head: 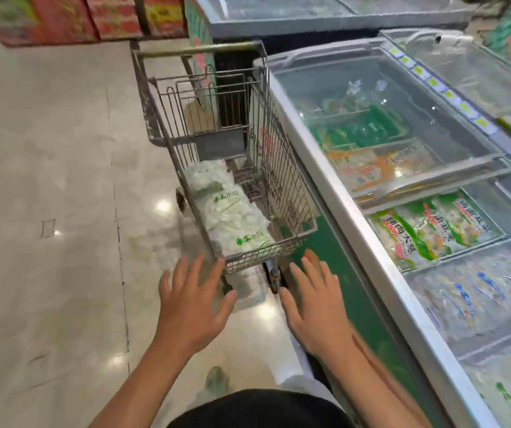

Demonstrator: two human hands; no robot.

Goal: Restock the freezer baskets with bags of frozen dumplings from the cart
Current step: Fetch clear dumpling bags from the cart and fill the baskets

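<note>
A wire shopping cart point(282, 168) stands beside the chest freezer point(334, 186). White bags of frozen dumplings with green print point(232, 217) lie along the cart's left side. My left hand point(194, 304) is stretched out flat, fingers spread, just short of the cart's near rim. My right hand point(312, 301) is also flat and spread, below the cart's near right corner. Neither hand holds anything. Inside the freezer, under an open section, green dumpling bags point(427, 233) fill one basket and pale bags with blue print point(476, 298) fill the one nearer me.
A sliding glass lid point(380, 97) covers the freezer's far half, with green and orange packs under it. A second freezer point(309, 13) stands further back. Red cartons point(93, 17) are stacked at the far left. Tiled floor point(47, 211) stretches left of the cart.
</note>
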